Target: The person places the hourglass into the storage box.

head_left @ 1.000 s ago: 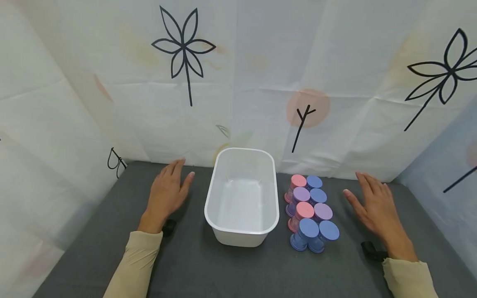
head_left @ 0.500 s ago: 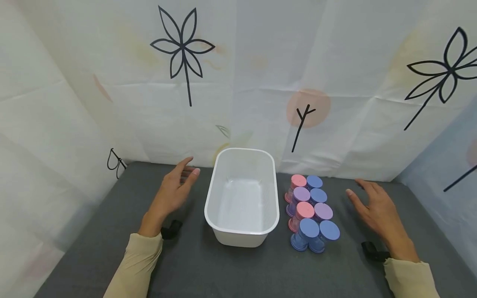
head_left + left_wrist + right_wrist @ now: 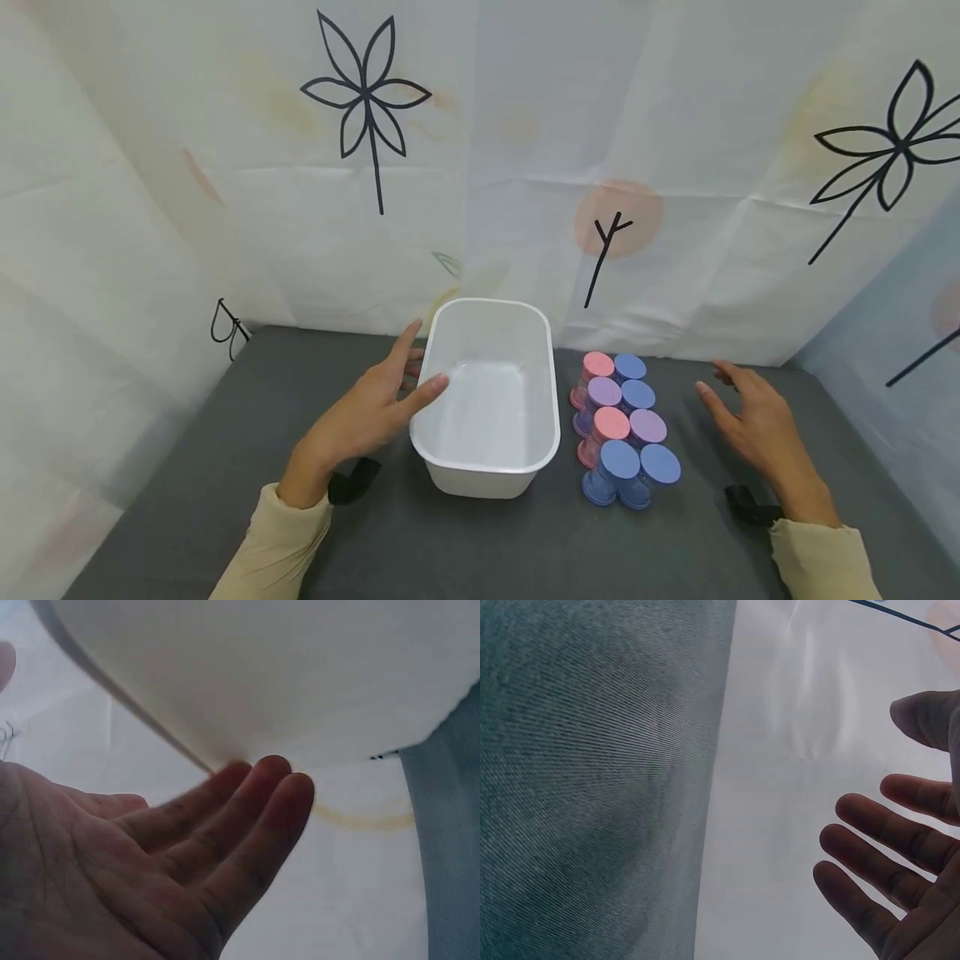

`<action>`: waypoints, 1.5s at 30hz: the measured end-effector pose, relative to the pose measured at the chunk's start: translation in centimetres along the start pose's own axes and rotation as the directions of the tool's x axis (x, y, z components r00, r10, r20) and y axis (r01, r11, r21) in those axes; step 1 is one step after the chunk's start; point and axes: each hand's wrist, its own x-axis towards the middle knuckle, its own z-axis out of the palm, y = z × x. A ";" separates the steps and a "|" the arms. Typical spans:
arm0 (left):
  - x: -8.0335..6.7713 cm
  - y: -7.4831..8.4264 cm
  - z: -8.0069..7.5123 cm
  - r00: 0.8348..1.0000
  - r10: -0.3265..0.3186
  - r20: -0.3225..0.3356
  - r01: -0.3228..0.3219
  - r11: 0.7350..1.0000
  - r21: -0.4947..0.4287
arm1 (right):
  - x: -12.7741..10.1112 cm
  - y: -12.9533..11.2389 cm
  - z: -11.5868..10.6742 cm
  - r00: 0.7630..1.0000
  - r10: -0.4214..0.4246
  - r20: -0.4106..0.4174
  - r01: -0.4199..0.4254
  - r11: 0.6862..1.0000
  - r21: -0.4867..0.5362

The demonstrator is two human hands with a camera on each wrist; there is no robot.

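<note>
White plastic, our tub (image 3: 487, 467) sits mid-table, its long axis running away from us toward the curtain (image 3: 480, 167). Our left hand (image 3: 367, 412) is the nearer one, fingers (image 3: 247, 817) straight at the tub's left rim and gripping nothing. Our right hand (image 3: 753, 421) hovers open, well apart, beyond the capped jars (image 3: 622, 429) just right of the tub.

Tub (image 3: 486, 467) centre; jars (image 3: 624, 429) just right; left hand (image 3: 367, 412) at tub's left rim.
</note>
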 end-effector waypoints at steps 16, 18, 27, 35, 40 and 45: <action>-2.1 0.0 2.0 0.997 0.078 -0.017 -0.077 0.996 0.041 | 0.5 -0.4 -0.4 1.000 0.003 0.003 -0.003 1.000 0.005; -2.1 -0.2 2.1 0.996 0.091 -0.008 -0.091 0.995 0.046 | 0.5 -0.5 -0.5 1.000 0.006 0.015 -0.006 1.000 0.004; -2.0 -0.8 2.4 0.991 0.135 0.022 -0.136 0.990 0.038 | 0.3 -0.6 -0.7 1.000 -0.001 0.027 0.000 1.000 0.024; -2.1 -1.3 2.7 0.994 0.103 0.029 -0.104 0.994 0.028 | 0.1 -2.4 -2.0 1.000 0.019 -0.004 -0.018 0.986 0.168; -2.1 -1.4 2.8 0.996 0.083 0.022 -0.084 0.994 0.063 | -0.2 -4.2 -3.3 1.000 0.028 0.003 -0.028 0.946 0.324; -2.1 -1.2 2.7 0.998 0.057 0.018 -0.059 0.995 0.082 | -1.1 -5.7 -4.3 0.996 0.004 0.093 -0.039 0.926 0.374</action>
